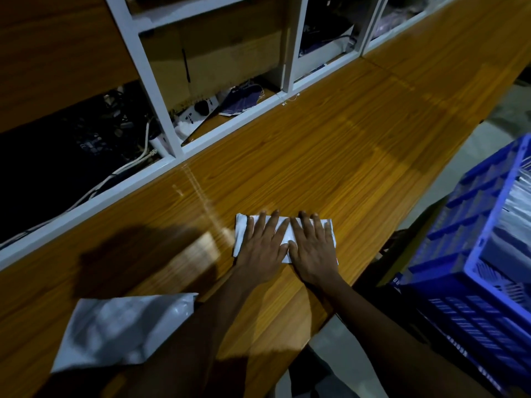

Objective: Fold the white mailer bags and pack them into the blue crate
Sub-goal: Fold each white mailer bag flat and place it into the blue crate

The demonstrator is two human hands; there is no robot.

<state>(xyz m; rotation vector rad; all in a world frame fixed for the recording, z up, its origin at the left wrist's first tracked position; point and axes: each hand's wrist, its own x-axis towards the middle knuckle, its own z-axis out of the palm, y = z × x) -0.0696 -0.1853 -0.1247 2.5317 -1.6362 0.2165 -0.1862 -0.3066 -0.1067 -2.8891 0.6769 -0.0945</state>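
Note:
A folded white mailer bag (240,235) lies on the wooden table (330,156) near its front edge. My left hand (263,248) and my right hand (311,251) lie side by side, flat on the bag with straight fingers, pressing it down. Most of the bag is hidden under them. An unfolded white mailer bag (120,330) lies flat on the table at the lower left, beside my left forearm. The blue crate (471,262) stands off the table at the right, with white bags (517,208) stacked inside it.
White-framed shelving (161,90) runs along the table's far side, holding cables, a power strip and dark items. Grey floor shows below the table edge at the right. The scene is dim, with a dark shadow at the left of the table.

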